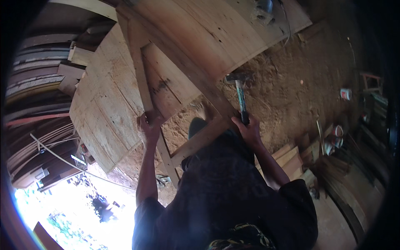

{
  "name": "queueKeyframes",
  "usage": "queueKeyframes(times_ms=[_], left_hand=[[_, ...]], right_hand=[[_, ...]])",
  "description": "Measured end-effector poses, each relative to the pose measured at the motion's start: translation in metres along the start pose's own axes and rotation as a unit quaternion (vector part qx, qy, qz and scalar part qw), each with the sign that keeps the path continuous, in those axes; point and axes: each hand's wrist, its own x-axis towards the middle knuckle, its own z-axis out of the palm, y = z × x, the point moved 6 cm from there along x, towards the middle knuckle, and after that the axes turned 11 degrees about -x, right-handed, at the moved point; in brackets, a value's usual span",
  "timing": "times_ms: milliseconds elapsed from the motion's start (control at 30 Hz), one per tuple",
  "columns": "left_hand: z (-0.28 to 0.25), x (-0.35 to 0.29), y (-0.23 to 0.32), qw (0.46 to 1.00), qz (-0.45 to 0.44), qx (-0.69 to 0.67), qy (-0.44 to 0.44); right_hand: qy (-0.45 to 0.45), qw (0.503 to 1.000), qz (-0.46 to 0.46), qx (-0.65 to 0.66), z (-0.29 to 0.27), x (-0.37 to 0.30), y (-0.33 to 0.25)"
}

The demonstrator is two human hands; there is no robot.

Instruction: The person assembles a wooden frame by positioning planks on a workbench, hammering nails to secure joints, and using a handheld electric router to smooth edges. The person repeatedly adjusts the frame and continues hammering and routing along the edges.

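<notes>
A long wooden frame [183, 62] made of narrow boards, with a crosspiece [200, 141] at its near end, slants from the far left toward my body. Its far part rests over a broad wooden panel [200, 29]. My left hand [150, 126] is closed around the frame's left board. On the other side, my right hand [250, 130] grips a hammer [240, 96] by its dark lower handle, with the head pointing away from me. That same hand lies against the frame's right near corner; whether its fingers also clasp the wood is hidden.
At the panel's far edge stands a metal power tool [263, 13] with a cord. Stacked boards [41, 79] line the left side. Loose planks [289, 160] lie at the right on the dirt floor [287, 100], where a white container [345, 94] stands farther off. My foot is under the frame.
</notes>
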Motion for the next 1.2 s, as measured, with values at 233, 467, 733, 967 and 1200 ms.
queueKeyframes(times_ms=[233,467,733,967,1200], left_hand=[[-0.002,0.073,-0.033,0.995,0.097,0.015,0.030],[-0.002,0.137,-0.043,0.999,0.042,0.014,0.009],[-0.002,0.140,-0.038,0.997,0.068,0.036,-0.016],[0.004,0.127,-0.031,0.992,0.120,-0.010,0.043],[0.010,0.126,-0.037,0.993,0.111,0.011,0.042]], right_hand=[[0.009,0.999,0.035,-0.008,0.030,0.026,-0.023],[0.040,0.999,0.010,-0.002,0.058,0.067,-0.052],[0.023,0.999,0.045,-0.001,0.058,0.064,-0.057],[0.172,0.969,-0.126,-0.125,0.022,0.032,-0.072],[-0.106,0.969,-0.171,-0.146,0.034,-0.028,-0.100]])
